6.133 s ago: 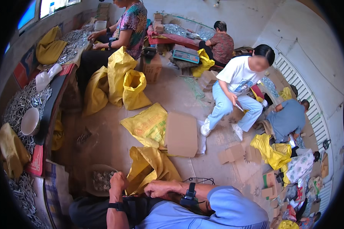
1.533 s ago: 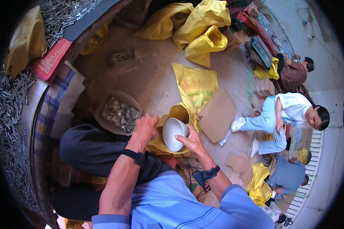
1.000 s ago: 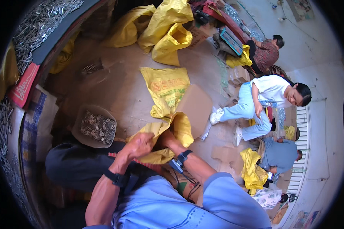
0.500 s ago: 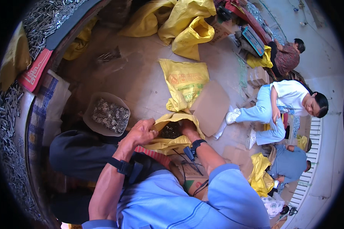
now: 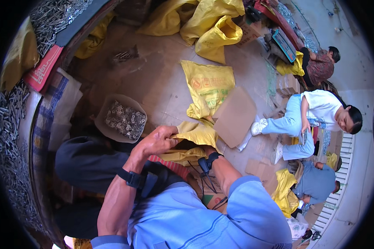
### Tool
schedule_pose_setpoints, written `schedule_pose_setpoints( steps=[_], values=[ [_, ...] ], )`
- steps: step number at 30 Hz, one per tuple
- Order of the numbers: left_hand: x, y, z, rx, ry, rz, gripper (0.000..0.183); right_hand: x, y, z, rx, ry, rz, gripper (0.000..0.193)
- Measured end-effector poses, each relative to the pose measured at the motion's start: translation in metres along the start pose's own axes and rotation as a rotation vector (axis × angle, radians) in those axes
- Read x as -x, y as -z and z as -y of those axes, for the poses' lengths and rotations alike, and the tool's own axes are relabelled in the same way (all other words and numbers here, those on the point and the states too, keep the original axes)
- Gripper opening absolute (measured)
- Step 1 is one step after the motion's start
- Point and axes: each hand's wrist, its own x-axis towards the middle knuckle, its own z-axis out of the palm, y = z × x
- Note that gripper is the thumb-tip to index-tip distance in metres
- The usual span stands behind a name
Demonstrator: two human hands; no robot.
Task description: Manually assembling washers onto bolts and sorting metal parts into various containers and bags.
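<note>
A yellow woven sack (image 5: 197,136) stands in front of me, its mouth partly folded over. My left hand (image 5: 158,140) is closed on the left side of its rim, fingers pinching the fabric. My right hand (image 5: 208,150) reaches down into the sack, its fingers hidden by the yellow cloth, so its hold cannot be made out. Left of the sack sits a pale, open-topped container (image 5: 100,126) of metal washers (image 5: 126,120). A band with a dark device is on each of my wrists.
A flat yellow sack (image 5: 210,83) and a brown cardboard sheet (image 5: 235,117) lie beyond. Several yellow sacks (image 5: 212,41) stand at the back. Metal bolts (image 5: 12,120) are heaped at the left. A person in a white shirt (image 5: 324,106) sits at right, with others nearby.
My right hand has gone deeper into the sack. The sack's far rim has folded down over the opening, hiding the metal pieces seen inside before. My left hand keeps hold of the rim.
</note>
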Motion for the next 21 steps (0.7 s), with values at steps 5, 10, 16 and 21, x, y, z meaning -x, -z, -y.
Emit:
schedule_pose_setpoints(
  steps=[5,10,16,21],
  values=[
    [0.001,0.006,0.000,-0.082,0.067,0.025,0.020,-0.002,-0.003,0.002,-0.093,-0.062,-0.011,0.044],
    [0.012,0.011,0.008,-0.196,0.175,0.036,0.027,0.003,-0.001,-0.006,-0.189,-0.096,0.005,0.044],
    [0.024,0.025,0.005,-0.183,0.228,0.001,0.042,-0.029,-0.004,0.028,-0.116,-0.013,-0.057,0.042],
    [0.022,0.024,0.018,-0.290,0.223,0.037,0.031,-0.023,0.027,0.035,-0.041,0.078,0.096,0.044]
  ],
)
